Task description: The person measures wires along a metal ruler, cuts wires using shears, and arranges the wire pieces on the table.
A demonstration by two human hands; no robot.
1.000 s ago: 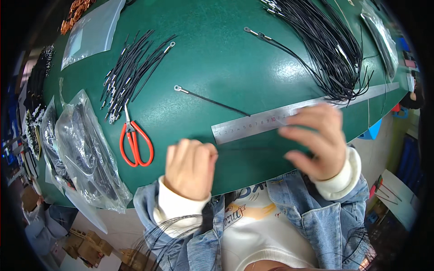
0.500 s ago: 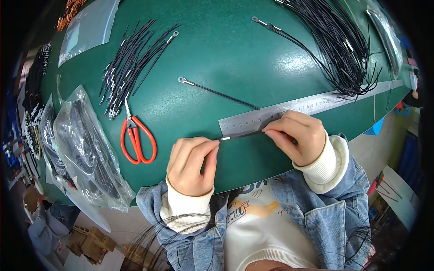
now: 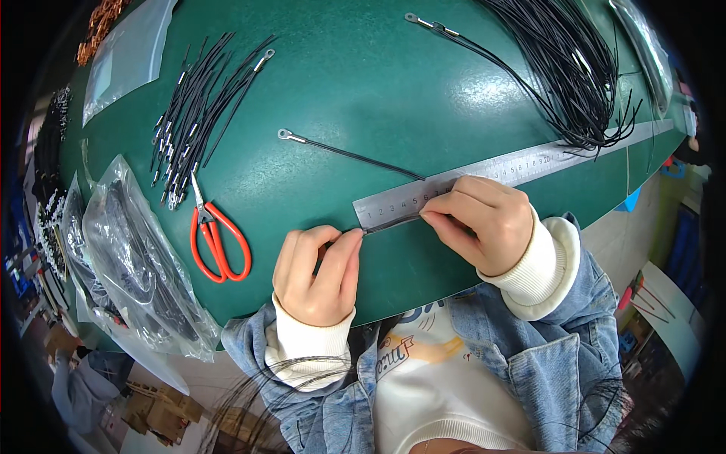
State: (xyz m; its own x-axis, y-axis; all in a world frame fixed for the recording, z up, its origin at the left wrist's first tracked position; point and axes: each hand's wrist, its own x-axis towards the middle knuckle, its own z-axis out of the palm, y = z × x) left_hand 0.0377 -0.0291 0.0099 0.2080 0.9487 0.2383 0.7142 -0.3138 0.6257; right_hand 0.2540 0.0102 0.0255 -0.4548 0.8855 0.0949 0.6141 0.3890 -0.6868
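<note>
Both hands are closed on a short black wire [image 3: 393, 222], which is stretched along the near edge of a steel ruler [image 3: 514, 164]. My left hand [image 3: 314, 276] pinches its left end beside the ruler's left corner, and the fingertips mostly hide that end. Farther right, my right hand [image 3: 484, 227] pinches the wire, with its fingers over the ruler's face. Just beyond the ruler lies a single black cable [image 3: 355, 156] with a ring terminal at its left end; its other end comes close to the ruler's far edge.
Red-handled cutters [image 3: 219, 242] lie left of my left hand, below a pile of short black cables [image 3: 200, 113]. Long black wires [image 3: 563, 68] are bunched at the far right. Plastic bags of black parts [image 3: 144, 257] sit on the green table [image 3: 363, 91] at left.
The silvery end piece that showed at my left fingertips is now mostly covered. The wire has come up against the ruler's near edge. The whole view has shifted slightly.
</note>
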